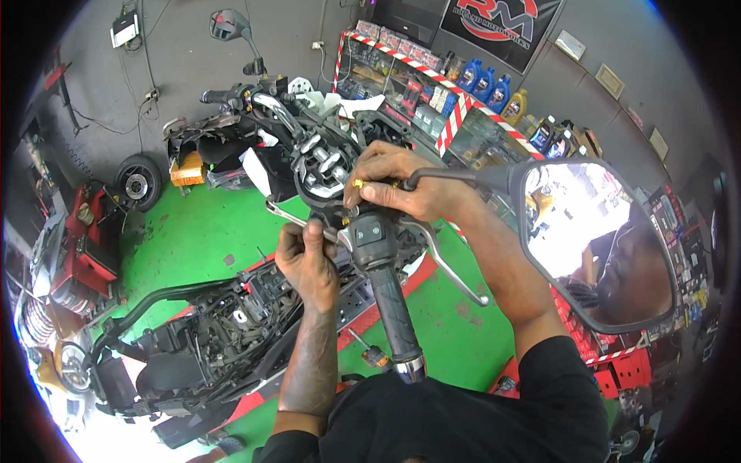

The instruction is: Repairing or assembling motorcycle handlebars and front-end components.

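Observation:
My left hand [310, 266] is closed, thumb up, around a slim silver wrench [287, 215] with a forked far end. It is just left of the black switch housing [372, 238] on the handlebar. My right hand [401, 185] reaches over the lever mount beyond that housing. Its thumb and fingers pinch at a small gold-coloured fitting [357, 184]; the fingertips hide much of the mount. Toward me runs the black rubber grip [395, 309] with a silver end. A silver lever [445, 266] curves out to its right.
A mirror [598, 247] sticks out right, beside my right forearm. The stripped motorcycle frame [224, 316] lies left, its engine parts exposed. Beyond the handlebar stands a glass cabinet [432, 92] topped with oil bottles. A loose wheel [139, 182] rests on the green floor [181, 247].

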`<state>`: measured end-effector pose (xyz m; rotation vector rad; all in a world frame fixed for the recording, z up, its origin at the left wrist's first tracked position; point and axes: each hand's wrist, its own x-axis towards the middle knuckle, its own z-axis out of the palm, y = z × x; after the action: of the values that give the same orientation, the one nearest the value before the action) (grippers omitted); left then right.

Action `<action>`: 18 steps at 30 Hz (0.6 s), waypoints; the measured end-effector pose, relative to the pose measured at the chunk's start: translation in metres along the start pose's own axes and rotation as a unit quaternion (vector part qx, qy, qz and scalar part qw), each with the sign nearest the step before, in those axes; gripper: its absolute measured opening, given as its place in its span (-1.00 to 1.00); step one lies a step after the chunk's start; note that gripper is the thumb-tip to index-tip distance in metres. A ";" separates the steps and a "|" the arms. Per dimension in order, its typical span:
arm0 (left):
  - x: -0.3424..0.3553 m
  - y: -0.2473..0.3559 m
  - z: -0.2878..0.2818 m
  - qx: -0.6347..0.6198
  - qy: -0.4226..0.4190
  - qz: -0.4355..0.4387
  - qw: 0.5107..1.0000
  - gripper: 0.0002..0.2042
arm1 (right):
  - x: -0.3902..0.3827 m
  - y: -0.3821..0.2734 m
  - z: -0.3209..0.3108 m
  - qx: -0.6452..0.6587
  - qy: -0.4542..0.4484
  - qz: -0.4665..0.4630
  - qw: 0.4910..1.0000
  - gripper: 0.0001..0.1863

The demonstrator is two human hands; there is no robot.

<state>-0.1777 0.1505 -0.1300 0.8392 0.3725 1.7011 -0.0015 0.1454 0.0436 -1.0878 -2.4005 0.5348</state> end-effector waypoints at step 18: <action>0.008 0.034 -0.008 -0.008 -0.181 -0.020 0.983 -0.83 | -0.003 0.001 0.003 0.016 0.012 0.010 1.000 -0.67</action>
<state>-0.2084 0.1495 -0.1112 1.0979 0.1260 1.4742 -0.0006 0.1436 0.0401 -1.1007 -2.3542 0.5609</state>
